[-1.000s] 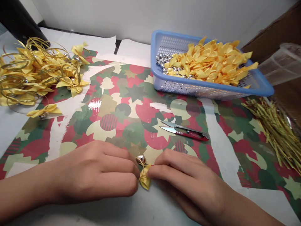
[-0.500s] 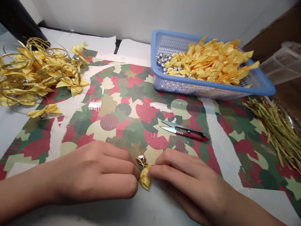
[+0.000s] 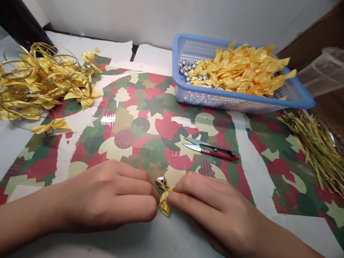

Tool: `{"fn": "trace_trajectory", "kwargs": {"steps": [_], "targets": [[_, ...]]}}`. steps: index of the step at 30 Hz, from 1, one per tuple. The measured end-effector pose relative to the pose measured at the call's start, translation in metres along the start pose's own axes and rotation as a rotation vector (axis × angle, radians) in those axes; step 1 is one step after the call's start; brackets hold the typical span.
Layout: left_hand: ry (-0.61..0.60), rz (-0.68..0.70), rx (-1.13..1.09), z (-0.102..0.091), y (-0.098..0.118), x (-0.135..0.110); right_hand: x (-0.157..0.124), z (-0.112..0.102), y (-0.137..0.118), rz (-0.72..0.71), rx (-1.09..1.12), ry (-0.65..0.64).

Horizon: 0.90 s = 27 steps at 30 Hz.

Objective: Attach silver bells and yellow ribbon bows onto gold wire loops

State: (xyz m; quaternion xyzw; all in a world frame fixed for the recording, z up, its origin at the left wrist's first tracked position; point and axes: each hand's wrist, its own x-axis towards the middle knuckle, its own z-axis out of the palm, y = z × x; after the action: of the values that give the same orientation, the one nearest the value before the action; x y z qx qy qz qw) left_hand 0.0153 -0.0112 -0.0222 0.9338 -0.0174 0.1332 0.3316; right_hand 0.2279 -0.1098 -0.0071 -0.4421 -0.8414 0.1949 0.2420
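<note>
Between my hands, close to the near edge of the patterned sheet, is a yellow ribbon bow [image 3: 165,205] with a small silver bell [image 3: 161,181] and a thin gold cord beside it. My left hand [image 3: 115,197] has its fingers curled closed at the bow's left side; its fingertips are hidden. My right hand [image 3: 206,204] pinches at the bow's right side, index finger and thumb close together. Beyond the right hand lie thread snips [image 3: 215,148] with a red handle, blades pointing left.
A blue basket [image 3: 242,96] at the back right holds yellow bows [image 3: 239,70] and silver bells [image 3: 185,68]. Finished-looking bows with gold cord loops [image 3: 40,82] are heaped at left. A bundle of gold cords [image 3: 317,150] lies at right, near a clear plastic container [image 3: 322,70].
Both hands stay around the bow with only slight finger movement. The right fingertips have shifted a little left over the bow. Everything else is still.
</note>
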Motion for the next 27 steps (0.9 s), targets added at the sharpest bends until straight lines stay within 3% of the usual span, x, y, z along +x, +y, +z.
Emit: {"fn": "trace_trajectory", "kwargs": {"steps": [13, 17, 22, 27], "targets": [[0.068, -0.071, -0.047, 0.003, 0.004, 0.010, 0.003, 0.005, -0.002, -0.001, 0.032, -0.064], [0.063, -0.174, -0.082, 0.000, 0.005, 0.013, 0.004, 0.004, -0.001, -0.054, 0.011, -0.076], [-0.018, -0.319, -0.239, -0.008, 0.005, 0.011, 0.002, 0.002, 0.001, 0.017, 0.042, -0.069], [0.027, -0.391, -0.394, -0.011, 0.004, 0.013, -0.002, -0.004, 0.008, 0.060, 0.172, -0.013]]}}
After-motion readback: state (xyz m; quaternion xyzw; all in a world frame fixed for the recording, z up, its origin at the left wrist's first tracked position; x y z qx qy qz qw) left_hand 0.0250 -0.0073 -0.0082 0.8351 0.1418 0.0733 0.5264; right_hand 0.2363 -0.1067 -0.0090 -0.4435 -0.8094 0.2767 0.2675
